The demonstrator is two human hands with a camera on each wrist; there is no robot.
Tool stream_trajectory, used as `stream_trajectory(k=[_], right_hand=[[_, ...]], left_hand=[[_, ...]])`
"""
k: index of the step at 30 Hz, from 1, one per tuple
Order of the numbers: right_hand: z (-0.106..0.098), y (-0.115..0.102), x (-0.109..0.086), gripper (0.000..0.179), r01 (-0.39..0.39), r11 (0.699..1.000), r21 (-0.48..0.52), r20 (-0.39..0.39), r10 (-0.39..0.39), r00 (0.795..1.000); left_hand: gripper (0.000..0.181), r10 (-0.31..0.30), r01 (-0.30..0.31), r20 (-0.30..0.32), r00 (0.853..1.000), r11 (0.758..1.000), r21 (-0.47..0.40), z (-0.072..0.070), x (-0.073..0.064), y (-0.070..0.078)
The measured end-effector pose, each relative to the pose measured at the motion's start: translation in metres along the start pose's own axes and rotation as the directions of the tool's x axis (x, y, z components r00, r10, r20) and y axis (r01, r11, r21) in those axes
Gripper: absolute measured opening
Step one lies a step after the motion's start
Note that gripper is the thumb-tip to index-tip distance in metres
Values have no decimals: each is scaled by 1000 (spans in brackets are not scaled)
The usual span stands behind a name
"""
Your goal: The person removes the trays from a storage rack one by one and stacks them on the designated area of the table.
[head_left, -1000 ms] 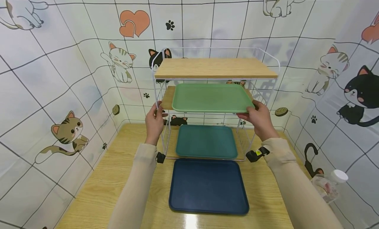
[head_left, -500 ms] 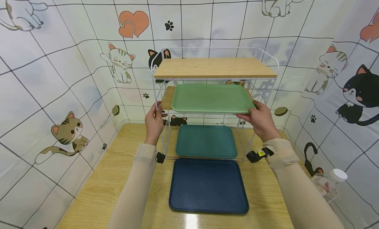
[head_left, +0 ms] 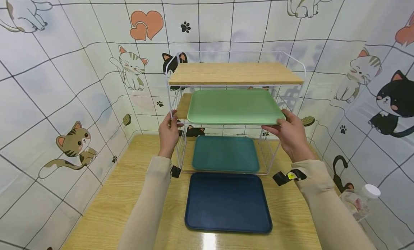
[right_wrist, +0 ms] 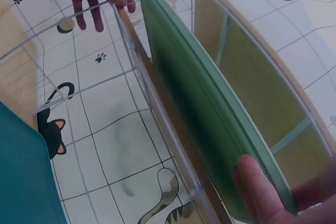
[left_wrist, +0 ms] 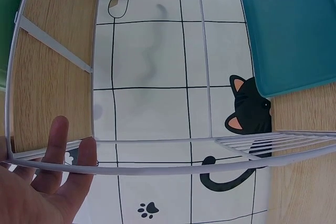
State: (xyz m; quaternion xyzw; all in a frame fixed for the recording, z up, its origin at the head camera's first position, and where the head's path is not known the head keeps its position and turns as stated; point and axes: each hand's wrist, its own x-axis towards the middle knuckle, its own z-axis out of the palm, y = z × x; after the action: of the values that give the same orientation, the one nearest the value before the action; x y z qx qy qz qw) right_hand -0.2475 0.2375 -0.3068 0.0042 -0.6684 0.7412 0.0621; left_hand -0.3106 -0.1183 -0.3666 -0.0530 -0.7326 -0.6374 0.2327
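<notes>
In the head view, a light green tray (head_left: 236, 106) lies over the middle shelf of a white wire rack with wooden boards. My right hand (head_left: 291, 137) pinches its front right corner. In the right wrist view, my right fingers (right_wrist: 254, 184) lie under the green tray (right_wrist: 210, 108), which slants through the picture. My left hand (head_left: 168, 135) grips the rack's left front side at the middle shelf (head_left: 183, 106). The left wrist view has my left hand (left_wrist: 52, 187) around the white wire frame (left_wrist: 173, 170). A teal tray (head_left: 225, 154) sits on the bottom shelf.
A navy tray (head_left: 228, 203) lies on the wooden table (head_left: 123, 203) in front of the rack. Above the green tray is the top wooden board (head_left: 236, 73). A clear bottle with a white cap (head_left: 370, 191) stands at right. Cat-patterned walls enclose the table.
My right hand has shifted right and slightly toward me, and the green tray's right end has moved with it. The left hand has stayed on the rack.
</notes>
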Motion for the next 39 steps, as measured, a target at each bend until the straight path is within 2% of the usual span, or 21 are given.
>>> stream_trajectory(k=[3,7,10,22,27,39], right_hand=[[-1,-2,-8,64,12,1000,20,-15,-12,1000],[-1,-6,-16,65,25,999,41,-21,-24,999],[-1,-8,-23,66,34,998,53,-20,-33,999],[-3,-8,-52,65,103,984,144,-26,-101,995],[-3,-7,-60,65,108,982,152,-12,-107,994],[-5,8,-84,66,141,972,186,-23,-139,990]], left_hand=[[39,-10,10,8,1000,1000,9,1,-1,5],[41,7,-7,9,1000,1000,-5,3,8,-18],[41,12,-12,2,1000,1000,-5,3,9,-24],[37,16,-17,-19,1000,1000,-16,3,8,-23],[37,16,-16,-26,1000,1000,-4,4,10,-26],[36,14,-15,-23,1000,999,-52,4,11,-26]])
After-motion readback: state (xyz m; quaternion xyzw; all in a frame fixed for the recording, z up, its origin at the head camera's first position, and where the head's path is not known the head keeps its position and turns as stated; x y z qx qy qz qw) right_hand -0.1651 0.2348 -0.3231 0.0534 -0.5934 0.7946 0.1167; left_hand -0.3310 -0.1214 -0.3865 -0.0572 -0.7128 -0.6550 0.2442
